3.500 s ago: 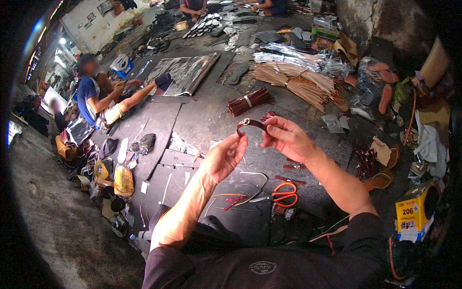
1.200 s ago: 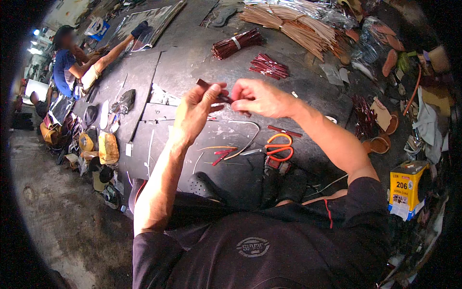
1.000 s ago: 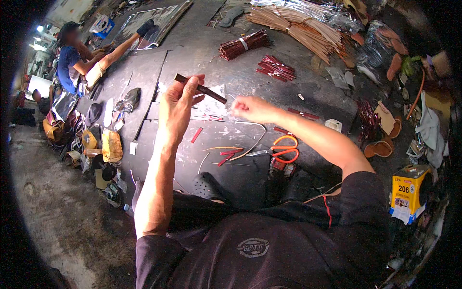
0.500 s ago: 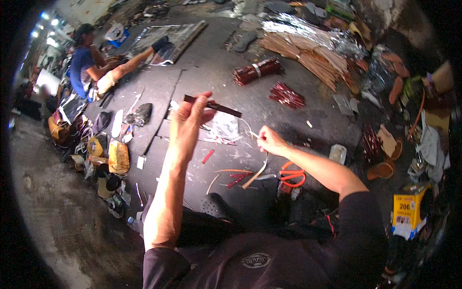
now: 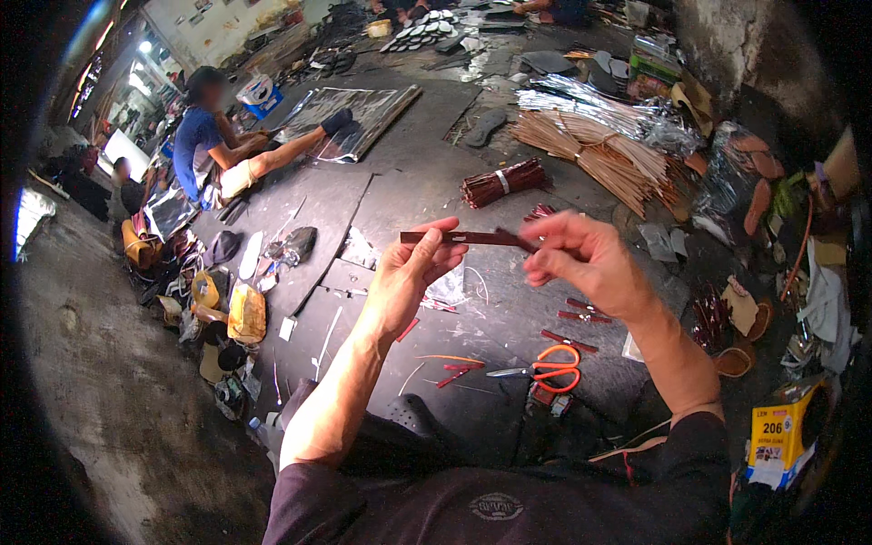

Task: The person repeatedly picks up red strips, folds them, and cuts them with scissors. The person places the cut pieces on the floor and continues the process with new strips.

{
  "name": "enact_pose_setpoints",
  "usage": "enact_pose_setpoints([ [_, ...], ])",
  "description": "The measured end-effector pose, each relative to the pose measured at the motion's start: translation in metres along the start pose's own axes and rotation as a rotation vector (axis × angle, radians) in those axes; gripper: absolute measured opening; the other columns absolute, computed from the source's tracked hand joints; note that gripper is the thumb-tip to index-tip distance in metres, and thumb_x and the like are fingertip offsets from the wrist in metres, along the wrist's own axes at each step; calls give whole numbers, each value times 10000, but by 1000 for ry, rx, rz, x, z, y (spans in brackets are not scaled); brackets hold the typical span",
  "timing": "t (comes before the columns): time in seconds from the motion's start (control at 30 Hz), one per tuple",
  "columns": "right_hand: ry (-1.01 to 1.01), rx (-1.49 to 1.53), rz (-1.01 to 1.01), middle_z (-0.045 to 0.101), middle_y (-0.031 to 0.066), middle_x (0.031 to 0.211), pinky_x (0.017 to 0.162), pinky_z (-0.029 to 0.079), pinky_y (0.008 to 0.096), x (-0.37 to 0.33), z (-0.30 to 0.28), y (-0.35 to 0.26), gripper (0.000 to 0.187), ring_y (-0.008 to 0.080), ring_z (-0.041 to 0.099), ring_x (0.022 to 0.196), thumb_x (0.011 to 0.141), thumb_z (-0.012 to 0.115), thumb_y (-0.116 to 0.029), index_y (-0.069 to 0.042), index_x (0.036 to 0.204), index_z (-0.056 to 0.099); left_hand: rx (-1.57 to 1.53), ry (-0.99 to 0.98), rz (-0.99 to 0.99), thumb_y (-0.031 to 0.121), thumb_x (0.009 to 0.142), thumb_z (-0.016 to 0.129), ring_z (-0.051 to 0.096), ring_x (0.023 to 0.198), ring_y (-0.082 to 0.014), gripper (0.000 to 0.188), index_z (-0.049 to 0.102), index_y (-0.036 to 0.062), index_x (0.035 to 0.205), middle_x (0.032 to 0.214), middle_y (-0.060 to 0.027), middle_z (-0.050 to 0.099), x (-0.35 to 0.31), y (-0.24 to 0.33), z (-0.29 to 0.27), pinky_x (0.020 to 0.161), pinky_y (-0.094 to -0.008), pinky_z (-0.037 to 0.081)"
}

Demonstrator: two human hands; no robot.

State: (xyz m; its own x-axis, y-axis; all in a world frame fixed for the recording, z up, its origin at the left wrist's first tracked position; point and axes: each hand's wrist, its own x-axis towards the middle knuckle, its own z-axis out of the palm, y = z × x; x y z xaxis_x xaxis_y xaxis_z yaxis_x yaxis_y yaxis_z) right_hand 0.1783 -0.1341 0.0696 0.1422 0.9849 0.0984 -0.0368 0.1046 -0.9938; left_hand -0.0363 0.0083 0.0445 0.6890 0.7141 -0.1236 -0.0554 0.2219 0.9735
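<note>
Hands (image 5: 413, 272) raised over the dark floor covering (image 5: 409, 195): the left is pinching a dark red strip (image 5: 477, 238) between thumb and fingers, near the strip's left end. Right hand (image 5: 581, 263) is hovering at the strip's other end, fingers bent and blurred; whether it is gripping, cannot tell. Strip is lying roughly level in the air, above the middle of the covering.

Beyond the strip, a banded bundle of dark red strips (image 5: 502, 183) is resting on the covering. A small red pile (image 5: 539, 213) is showing partly behind the right hand. Toward the far right corner, a sheaf of brown strips (image 5: 590, 154) is spreading out.

Nearer the person, orange-handled scissors (image 5: 557, 368) are lying toward the near edge, blades pointing left. Loose red strips (image 5: 569, 341) are lying just beyond the handles. Clear plastic (image 5: 447, 286) is lying below the left hand's fingers.

Toward the left edge, a yellow container (image 5: 247, 313) is standing among clutter; farther off, a co-worker in a blue shirt (image 5: 195, 150) is sitting, legs outstretched.
</note>
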Motion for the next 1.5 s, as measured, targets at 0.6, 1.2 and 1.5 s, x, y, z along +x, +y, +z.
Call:
enact_pose_setpoints([
  [0.6, 75, -245, 95, 664, 16, 781, 673, 460, 244, -6, 6, 23, 203, 70, 598, 733, 932, 650, -207, -10, 962, 690, -152, -164, -38, 370, 1040, 430, 627, 1089, -235, 536, 477, -64, 1351, 1187, -196, 639, -6, -19, 36, 1004, -352, 477],
  [1.2, 110, -309, 133, 697, 44, 759, 662, 484, 276, -3, 16, 26, 258, 90, 630, 711, 919, 669, -259, -7, 944, 716, -75, -190, -22, 402, 1026, 455, 609, 1120, -234, 569, 492, -68, 1346, 1243, -190, 620, -12, -18, 33, 1018, -358, 463],
  [1.5, 152, -345, 123, 710, 59, 771, 643, 493, 276, -3, 16, 41, 264, 99, 646, 704, 907, 676, -260, -1, 940, 711, 12, -158, -23, 270, 1022, 520, 638, 1071, -182, 414, 552, -32, 1303, 1170, -137, 664, -12, -21, 35, 989, -320, 497],
])
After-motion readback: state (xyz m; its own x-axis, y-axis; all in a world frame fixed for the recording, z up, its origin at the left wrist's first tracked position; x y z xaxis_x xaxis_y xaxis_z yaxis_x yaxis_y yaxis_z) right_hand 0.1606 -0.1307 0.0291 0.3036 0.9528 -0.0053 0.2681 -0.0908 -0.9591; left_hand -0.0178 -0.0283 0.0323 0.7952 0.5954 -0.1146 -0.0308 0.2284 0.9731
